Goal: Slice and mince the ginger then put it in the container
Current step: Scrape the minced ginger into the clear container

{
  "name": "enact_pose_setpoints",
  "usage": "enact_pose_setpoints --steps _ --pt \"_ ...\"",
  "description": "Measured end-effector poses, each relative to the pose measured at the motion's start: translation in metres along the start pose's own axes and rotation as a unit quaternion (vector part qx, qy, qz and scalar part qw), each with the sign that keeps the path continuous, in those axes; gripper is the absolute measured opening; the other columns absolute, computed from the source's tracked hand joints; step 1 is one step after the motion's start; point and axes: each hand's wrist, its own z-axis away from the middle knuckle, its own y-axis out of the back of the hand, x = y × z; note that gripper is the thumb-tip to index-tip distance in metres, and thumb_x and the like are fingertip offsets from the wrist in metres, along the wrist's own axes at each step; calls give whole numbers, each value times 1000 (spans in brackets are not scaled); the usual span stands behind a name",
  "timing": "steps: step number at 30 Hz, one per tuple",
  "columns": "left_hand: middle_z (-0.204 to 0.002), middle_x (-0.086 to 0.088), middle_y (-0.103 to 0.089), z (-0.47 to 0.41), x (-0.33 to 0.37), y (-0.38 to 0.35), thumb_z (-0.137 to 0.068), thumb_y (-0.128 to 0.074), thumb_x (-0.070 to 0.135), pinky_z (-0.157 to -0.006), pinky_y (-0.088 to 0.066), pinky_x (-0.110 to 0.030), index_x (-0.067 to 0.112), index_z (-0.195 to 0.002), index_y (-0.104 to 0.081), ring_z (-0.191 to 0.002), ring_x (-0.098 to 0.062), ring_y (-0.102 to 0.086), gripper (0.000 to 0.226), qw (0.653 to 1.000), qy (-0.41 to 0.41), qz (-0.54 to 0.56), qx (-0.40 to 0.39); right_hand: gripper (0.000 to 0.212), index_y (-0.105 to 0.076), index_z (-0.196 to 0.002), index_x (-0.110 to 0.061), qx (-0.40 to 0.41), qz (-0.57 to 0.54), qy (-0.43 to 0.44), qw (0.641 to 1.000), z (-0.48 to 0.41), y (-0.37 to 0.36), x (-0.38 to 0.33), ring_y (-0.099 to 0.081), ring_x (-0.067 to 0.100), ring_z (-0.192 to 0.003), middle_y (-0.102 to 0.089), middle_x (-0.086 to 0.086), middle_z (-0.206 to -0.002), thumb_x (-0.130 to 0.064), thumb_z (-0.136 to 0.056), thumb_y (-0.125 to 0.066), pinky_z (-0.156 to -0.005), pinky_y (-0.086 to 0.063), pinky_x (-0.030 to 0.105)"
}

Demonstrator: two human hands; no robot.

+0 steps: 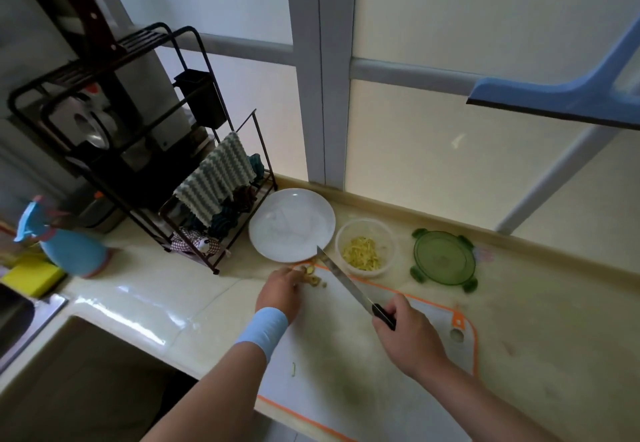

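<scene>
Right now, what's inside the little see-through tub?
A pile of yellow ginger shreds lies in the tub. The tub's bottom under the pile is hidden.

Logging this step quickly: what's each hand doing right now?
Left hand: fingers curled on pale yellow ginger pieces.
Right hand: grips black-handled steel knife.

Bare stretch of cutting board (pixel 346 365) toward the near edge; plate (pixel 291 223), container (pixel 389 251) and lid (pixel 443 257) close along its far side.

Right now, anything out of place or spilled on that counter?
Nothing spilled. One oddity: the ginger lies at the far corner of the cutting board, so the knife tip appears over the rim of the plate.
</scene>
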Motion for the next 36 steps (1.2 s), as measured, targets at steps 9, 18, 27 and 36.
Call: enact_pose_setpoints --steps 9,18,27,36 --pt "-105 -4 -70 -17 -18 -16 -71 -79 16 -69 -53 -38 24 -100 -76 -91 -34 -62 30 982 -103 -157 20 27 -39 -81 -27 -33 -14 3 999 -13 -19 15 -57 17 -68 -58 -7 -73 -42 -87 -62 -54 -39 32" --pt "-86 1 -65 19 -26 -15 -86 -59 43 -65 -39 -31 22 -83 -72 -87 -28 -57 25 974 -57 -221 4 29 -37 -80 -29 -50 2 8 999 -15 -29 9 -56 12 -64 -58 -7 -71 -44 -87 -61 -48 -35 26" --pt "-103 7 -63 55 -21 -18 -95 -44 47 -81 -43 -28 34 -110 -68 -102 -20 -56 32 985 -19 -167 -34 28 -36 -79 -28 -58 28 13 998 7 -36 2 -56 14 -62 -58 -5 -69 -46 -86 -57 -48 -36 28" --pt "-135 6 -46 46 -18 -4 -98 -44 32 -95 -46 -35 37 -141 -45 -126 -21 -45 43 993 -12 -101 -64 28 -39 -81 -25 -34 32 5 999 12 -29 2 -57 15 -63 -58 -6 -69 -43 -87 -59 -53 -42 34"
